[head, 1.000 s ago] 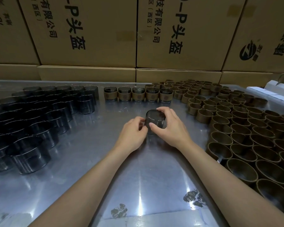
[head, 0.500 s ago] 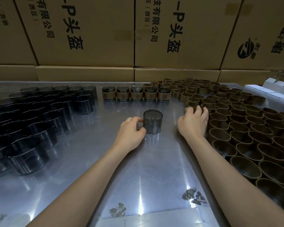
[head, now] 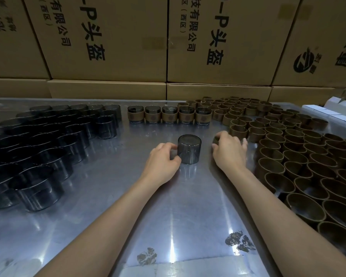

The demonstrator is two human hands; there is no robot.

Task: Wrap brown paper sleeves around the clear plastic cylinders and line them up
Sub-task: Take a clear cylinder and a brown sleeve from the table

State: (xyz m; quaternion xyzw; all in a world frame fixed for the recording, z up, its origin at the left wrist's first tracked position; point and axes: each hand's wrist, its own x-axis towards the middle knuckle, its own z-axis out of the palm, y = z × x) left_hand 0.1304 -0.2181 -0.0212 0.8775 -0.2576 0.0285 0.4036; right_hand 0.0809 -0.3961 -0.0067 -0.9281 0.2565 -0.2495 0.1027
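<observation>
Stacked cardboard cartons are seen behind a shiny metal table, on which one bare clear cylinder is stood upright, presumably so a sleeve can be slid down over it. It is steadied by the left hand, whose thumb and curled fingers are pressed round its left side. Just right of the cylinder, the right hand is arched palm-down, and a brown sleeve appears to be pinched under it, though most of it is hidden. Behind the cylinder five finished pieces are lined up; bare cylinders are massed to its left, loose sleeves to its right.
</observation>
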